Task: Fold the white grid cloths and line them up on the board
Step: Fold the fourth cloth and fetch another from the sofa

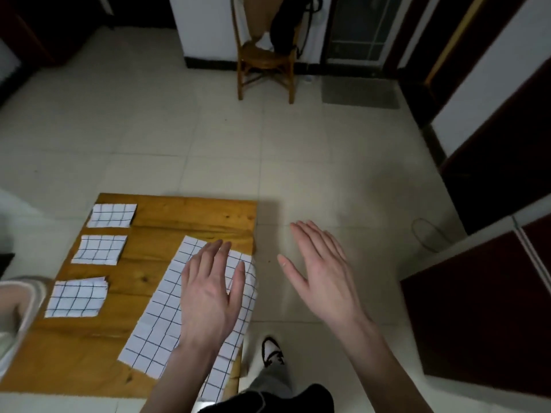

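Pale floor tiles surround my wooden board [185, 216], three folded grid cloths [100, 249] queued at nine o'clock. My left hand [208, 296] flattens the long unfolded cloth [161, 317] (steadying it); my right hand [322, 269] hovers spread, empty, at three o'clock.

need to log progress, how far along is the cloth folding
Done: three folded cloths sit in a column along the board's left side. In hand: the left hand lies flat on a long, part-folded cloth; the right hand hovers open beside the board. Left: finish folding it and add it to the line.
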A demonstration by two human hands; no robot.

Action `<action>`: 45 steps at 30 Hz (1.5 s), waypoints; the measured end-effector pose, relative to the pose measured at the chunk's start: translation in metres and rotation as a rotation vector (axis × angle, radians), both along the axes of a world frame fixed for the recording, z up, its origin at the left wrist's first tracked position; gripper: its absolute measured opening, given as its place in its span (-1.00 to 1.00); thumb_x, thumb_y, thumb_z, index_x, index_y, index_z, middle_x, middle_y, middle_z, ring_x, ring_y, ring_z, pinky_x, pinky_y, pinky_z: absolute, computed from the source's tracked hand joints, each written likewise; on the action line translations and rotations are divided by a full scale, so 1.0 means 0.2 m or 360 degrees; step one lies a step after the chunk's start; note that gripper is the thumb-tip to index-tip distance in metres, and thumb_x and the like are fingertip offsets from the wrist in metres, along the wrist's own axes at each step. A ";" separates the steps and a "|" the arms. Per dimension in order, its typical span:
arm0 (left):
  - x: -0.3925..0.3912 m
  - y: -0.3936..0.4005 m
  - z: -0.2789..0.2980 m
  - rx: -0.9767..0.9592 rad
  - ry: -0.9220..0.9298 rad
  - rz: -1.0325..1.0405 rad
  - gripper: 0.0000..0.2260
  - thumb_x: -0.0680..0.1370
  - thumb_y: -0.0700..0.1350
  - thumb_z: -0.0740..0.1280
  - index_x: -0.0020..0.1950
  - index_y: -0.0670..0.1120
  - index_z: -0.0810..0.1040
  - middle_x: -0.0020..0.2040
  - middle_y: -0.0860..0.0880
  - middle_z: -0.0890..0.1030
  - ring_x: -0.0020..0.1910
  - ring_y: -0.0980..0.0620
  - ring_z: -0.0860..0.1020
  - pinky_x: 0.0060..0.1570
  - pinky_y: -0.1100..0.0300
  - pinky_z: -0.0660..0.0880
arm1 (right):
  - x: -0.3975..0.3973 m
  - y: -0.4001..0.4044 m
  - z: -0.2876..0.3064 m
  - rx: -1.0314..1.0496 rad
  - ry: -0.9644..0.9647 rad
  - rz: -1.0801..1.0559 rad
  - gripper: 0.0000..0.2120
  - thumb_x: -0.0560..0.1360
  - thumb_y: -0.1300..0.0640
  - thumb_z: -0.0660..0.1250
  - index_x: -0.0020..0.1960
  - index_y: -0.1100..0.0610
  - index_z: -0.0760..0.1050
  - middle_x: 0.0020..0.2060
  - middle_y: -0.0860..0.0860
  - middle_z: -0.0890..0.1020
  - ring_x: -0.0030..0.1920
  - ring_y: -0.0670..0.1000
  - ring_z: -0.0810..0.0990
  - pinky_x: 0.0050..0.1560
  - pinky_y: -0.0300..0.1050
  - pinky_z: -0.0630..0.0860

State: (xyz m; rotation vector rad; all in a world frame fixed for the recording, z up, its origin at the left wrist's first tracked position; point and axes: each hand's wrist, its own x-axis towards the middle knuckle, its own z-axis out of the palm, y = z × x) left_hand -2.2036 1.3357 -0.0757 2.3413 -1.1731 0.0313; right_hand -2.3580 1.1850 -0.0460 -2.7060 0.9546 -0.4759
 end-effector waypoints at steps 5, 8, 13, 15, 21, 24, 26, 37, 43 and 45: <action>0.18 -0.07 -0.01 -0.0027 -0.0033 0.0191 -0.55 0.72 0.09 0.17 0.47 -0.15 0.50 0.42 -0.10 0.55 0.43 -0.13 0.48 0.41 -0.11 0.40 | 0.32 -0.14 -0.02 -0.0033 -0.0101 0.0281 -0.44 0.71 -0.19 0.12 0.54 0.16 0.40 0.48 0.05 0.50 0.53 0.03 0.40 0.62 -0.19 0.04; 0.23 -0.05 -0.03 -0.0026 -0.0002 0.0357 -0.56 0.71 0.10 0.18 0.48 -0.14 0.50 0.43 -0.09 0.55 0.46 -0.11 0.46 0.41 -0.13 0.42 | 0.47 -0.16 -0.04 0.0001 -0.0085 0.0438 -0.45 0.71 -0.18 0.17 0.55 0.15 0.38 0.50 0.04 0.49 0.54 0.02 0.38 0.62 -0.19 0.05; 0.32 -0.04 -0.07 0.0066 0.0016 0.0555 -0.53 0.73 0.14 0.15 0.49 -0.14 0.50 0.44 -0.09 0.55 0.50 -0.09 0.43 0.49 -0.09 0.36 | 0.73 -0.22 -0.12 0.0042 0.0015 0.0736 -0.42 0.71 -0.21 0.14 0.59 0.13 0.34 0.54 0.02 0.44 0.58 -0.01 0.32 0.59 0.00 0.24; 0.33 -0.02 -0.07 0.0053 0.0041 0.0673 -0.53 0.73 0.14 0.16 0.49 -0.13 0.50 0.44 -0.07 0.55 0.51 -0.07 0.42 0.49 -0.06 0.35 | 0.82 -0.23 -0.16 0.0057 0.0024 0.0830 -0.42 0.71 -0.20 0.15 0.60 0.12 0.31 0.55 0.02 0.42 0.59 -0.01 0.30 0.58 0.05 0.27; 0.40 -0.01 -0.12 0.0109 0.0092 0.1051 -0.52 0.73 0.15 0.14 0.51 -0.11 0.49 0.46 -0.06 0.54 0.52 -0.06 0.41 0.47 -0.11 0.41 | 1.10 -0.25 -0.31 0.0134 -0.0031 0.1070 -0.40 0.67 -0.16 0.24 0.60 0.12 0.31 0.55 0.05 0.42 0.58 0.02 0.32 0.58 0.15 0.28; 0.40 -0.04 -0.17 0.0134 0.0161 0.1252 -0.53 0.72 0.14 0.15 0.51 -0.10 0.49 0.46 -0.05 0.54 0.51 -0.04 0.41 0.47 -0.09 0.40 | 1.21 -0.27 -0.38 0.0190 0.0037 0.1254 -0.40 0.68 -0.19 0.19 0.61 0.11 0.29 0.57 0.05 0.39 0.60 0.02 0.29 0.59 0.14 0.25; 0.39 -0.08 -0.23 0.0138 0.0232 0.1383 -0.54 0.72 0.14 0.15 0.51 -0.09 0.49 0.46 -0.05 0.54 0.51 -0.04 0.42 0.48 -0.07 0.40 | 1.27 -0.29 -0.43 0.0214 0.0087 0.1396 -0.39 0.68 -0.20 0.14 0.61 0.11 0.29 0.57 0.04 0.39 0.60 0.02 0.29 0.59 0.13 0.25; 0.34 -0.19 -0.70 0.0169 0.0420 0.1920 -0.58 0.71 0.07 0.20 0.46 -0.14 0.52 0.42 -0.08 0.56 0.47 -0.08 0.46 0.43 -0.08 0.43 | 1.47 -0.34 -0.92 0.0252 0.0384 0.1959 -0.41 0.70 -0.20 0.08 0.63 0.08 0.25 0.58 0.02 0.37 0.61 0.00 0.28 0.60 0.06 0.20; 0.30 -0.13 -1.08 0.0198 0.0560 0.2086 -0.57 0.71 0.09 0.16 0.46 -0.12 0.53 0.41 -0.07 0.58 0.47 -0.08 0.47 0.41 -0.11 0.46 | 1.52 -0.25 -1.26 0.0256 0.0495 0.2067 -0.41 0.73 -0.24 0.00 0.66 0.01 0.12 0.62 -0.03 0.27 0.64 -0.07 0.14 0.63 0.00 0.13; 0.29 -0.11 -1.24 0.0207 0.0617 0.2086 -0.56 0.71 0.11 0.14 0.47 -0.10 0.52 0.42 -0.06 0.57 0.47 -0.07 0.46 0.43 -0.10 0.45 | 1.54 -0.21 -1.38 0.0233 0.0508 0.2094 -0.41 0.73 -0.23 0.01 0.65 0.04 0.17 0.61 -0.01 0.30 0.64 -0.06 0.16 0.62 -0.03 0.11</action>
